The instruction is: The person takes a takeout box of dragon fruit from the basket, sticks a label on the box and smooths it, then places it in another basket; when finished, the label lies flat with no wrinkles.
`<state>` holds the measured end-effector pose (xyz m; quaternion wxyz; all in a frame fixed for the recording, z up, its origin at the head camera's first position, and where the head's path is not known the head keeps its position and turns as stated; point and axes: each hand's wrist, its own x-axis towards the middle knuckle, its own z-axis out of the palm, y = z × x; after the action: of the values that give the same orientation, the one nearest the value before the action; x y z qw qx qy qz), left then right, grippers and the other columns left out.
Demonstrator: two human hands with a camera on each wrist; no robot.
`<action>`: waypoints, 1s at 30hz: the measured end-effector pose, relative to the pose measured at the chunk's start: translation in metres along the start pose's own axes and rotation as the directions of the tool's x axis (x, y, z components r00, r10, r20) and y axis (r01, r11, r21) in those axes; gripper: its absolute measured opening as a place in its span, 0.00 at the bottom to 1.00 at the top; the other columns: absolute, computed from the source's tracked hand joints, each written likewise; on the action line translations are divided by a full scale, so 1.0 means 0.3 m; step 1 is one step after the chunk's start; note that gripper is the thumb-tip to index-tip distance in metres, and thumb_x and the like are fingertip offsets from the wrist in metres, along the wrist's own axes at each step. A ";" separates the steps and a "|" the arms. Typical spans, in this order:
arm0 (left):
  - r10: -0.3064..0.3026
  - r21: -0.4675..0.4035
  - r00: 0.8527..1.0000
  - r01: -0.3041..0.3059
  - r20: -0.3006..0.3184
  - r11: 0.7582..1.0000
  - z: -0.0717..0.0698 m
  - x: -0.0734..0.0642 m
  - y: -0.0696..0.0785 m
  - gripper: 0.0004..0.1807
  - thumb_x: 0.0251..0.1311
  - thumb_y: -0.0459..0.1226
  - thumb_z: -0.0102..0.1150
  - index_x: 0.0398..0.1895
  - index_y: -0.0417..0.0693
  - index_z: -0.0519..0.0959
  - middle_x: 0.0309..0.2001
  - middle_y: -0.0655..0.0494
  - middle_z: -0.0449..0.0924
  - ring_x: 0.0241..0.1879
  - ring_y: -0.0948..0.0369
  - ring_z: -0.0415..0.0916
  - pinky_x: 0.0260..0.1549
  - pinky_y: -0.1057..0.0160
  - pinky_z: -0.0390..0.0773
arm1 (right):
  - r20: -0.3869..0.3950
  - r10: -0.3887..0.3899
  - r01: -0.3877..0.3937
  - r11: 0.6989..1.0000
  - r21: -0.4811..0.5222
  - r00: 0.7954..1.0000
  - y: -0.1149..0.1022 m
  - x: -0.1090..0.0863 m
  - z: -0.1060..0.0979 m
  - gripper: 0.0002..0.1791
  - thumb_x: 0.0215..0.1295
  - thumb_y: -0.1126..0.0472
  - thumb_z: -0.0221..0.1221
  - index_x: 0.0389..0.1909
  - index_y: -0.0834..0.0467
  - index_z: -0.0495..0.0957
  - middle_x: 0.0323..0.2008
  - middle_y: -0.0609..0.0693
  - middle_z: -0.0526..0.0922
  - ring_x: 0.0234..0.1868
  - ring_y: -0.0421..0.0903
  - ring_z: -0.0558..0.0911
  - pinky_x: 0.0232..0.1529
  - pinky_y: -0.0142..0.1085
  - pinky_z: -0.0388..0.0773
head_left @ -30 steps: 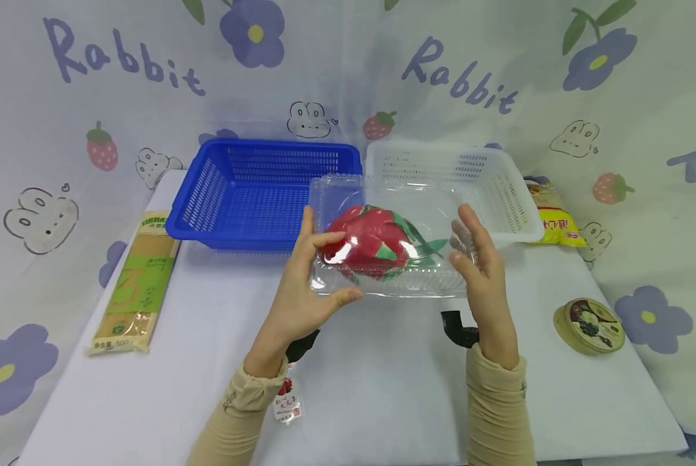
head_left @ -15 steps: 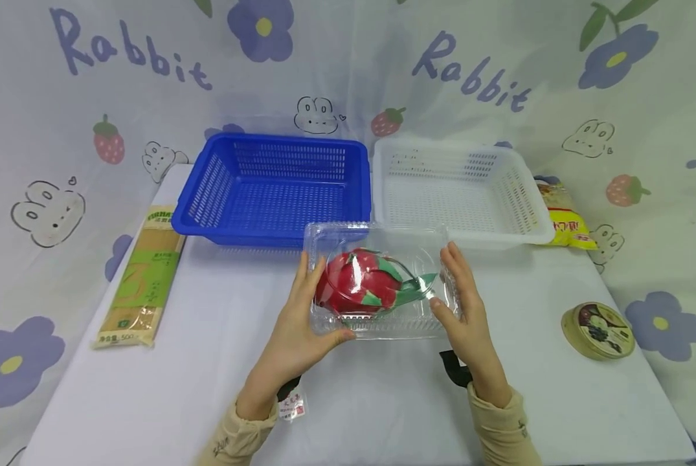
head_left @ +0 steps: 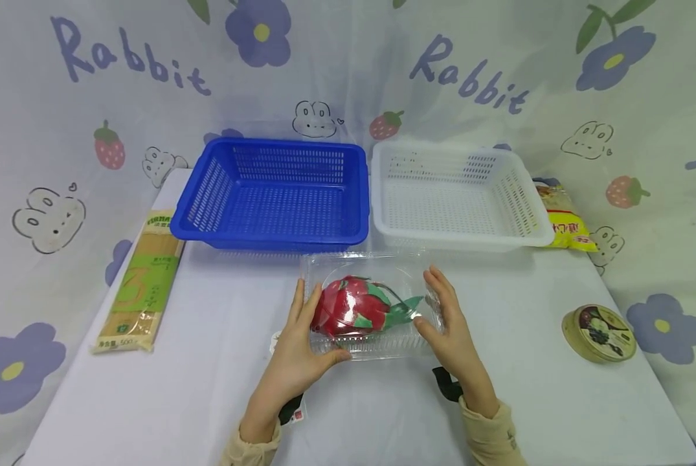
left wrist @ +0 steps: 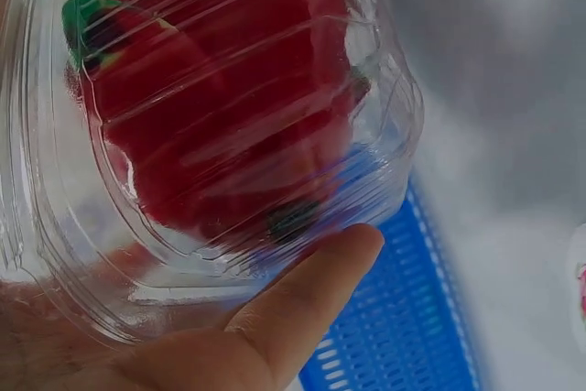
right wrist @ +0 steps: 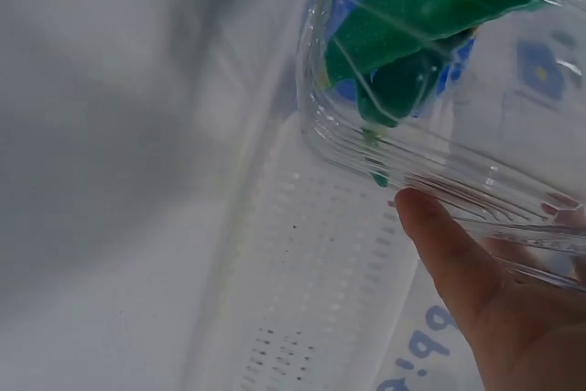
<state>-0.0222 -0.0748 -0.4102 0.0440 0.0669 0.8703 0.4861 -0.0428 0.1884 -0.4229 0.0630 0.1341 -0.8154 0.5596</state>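
A clear plastic clamshell box (head_left: 382,348) lies level between my hands in the head view, in front of the two baskets. Inside it is a red dragon fruit (head_left: 350,307) with green scales. My left hand (head_left: 292,353) grips the box's left end, its thumb along the front edge. The right hand (head_left: 455,346) holds the other end, fingers at the side and thumb near the front corner. In the left wrist view, the left thumb (left wrist: 302,304) presses the ridged plastic wall. The right thumb (right wrist: 444,244) touches the box's edge in the right wrist view.
A blue basket (head_left: 272,244) and a white basket (head_left: 464,241) stand side by side at the back. A spaghetti pack (head_left: 140,285) lies left, a yellow snack bag (head_left: 569,226) back right, a round tin (head_left: 598,333) right. A small tag (head_left: 298,413) shows beneath the left wrist.
Both hands have brought the box with the dragon fruit down and toward the person, away from the baskets it overlapped in view. The hold on both ends stays.
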 end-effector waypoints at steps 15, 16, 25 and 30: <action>-0.008 0.038 0.998 0.006 0.059 0.999 0.037 -0.020 -0.034 0.64 0.40 0.42 0.79 0.78 0.60 0.46 0.79 0.50 0.27 0.71 0.38 0.56 0.58 0.40 0.73 | 0.031 -0.014 0.015 1.000 -0.027 0.999 0.065 -0.031 0.005 0.39 0.61 0.72 0.55 0.74 0.61 0.53 0.76 0.63 0.46 0.77 0.51 0.48 0.74 0.35 0.55; 0.003 0.037 0.997 -0.005 0.072 0.999 0.034 -0.020 -0.039 0.64 0.40 0.41 0.79 0.78 0.62 0.45 0.79 0.51 0.26 0.71 0.38 0.56 0.57 0.41 0.74 | 0.043 0.001 0.000 1.000 -0.026 0.999 0.068 -0.030 0.004 0.39 0.62 0.71 0.55 0.74 0.60 0.53 0.76 0.62 0.45 0.76 0.55 0.48 0.74 0.44 0.57; 0.172 -0.081 0.968 -0.160 0.185 0.984 -0.059 -0.024 -0.146 0.70 0.33 0.34 0.81 0.78 0.56 0.43 0.79 0.52 0.32 0.75 0.42 0.44 0.65 0.36 0.61 | 0.105 0.104 -0.101 0.994 -0.028 0.989 0.080 -0.027 0.000 0.37 0.66 0.66 0.55 0.74 0.56 0.54 0.78 0.57 0.40 0.75 0.67 0.46 0.62 0.76 0.48; 0.098 -0.156 0.992 -0.086 0.073 0.984 -0.102 -0.029 -0.202 0.53 0.48 0.34 0.72 0.76 0.55 0.53 0.76 0.45 0.54 0.70 0.41 0.59 0.62 0.37 0.65 | 0.087 0.120 -0.118 0.993 -0.024 0.989 0.081 -0.032 -0.005 0.37 0.66 0.66 0.55 0.75 0.54 0.53 0.78 0.55 0.40 0.76 0.66 0.44 0.63 0.75 0.47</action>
<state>-0.0223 -0.1332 -0.4457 0.0615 0.1231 0.8241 0.5496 -0.0408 0.1995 -0.4466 -0.0055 0.1094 -0.8292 0.5481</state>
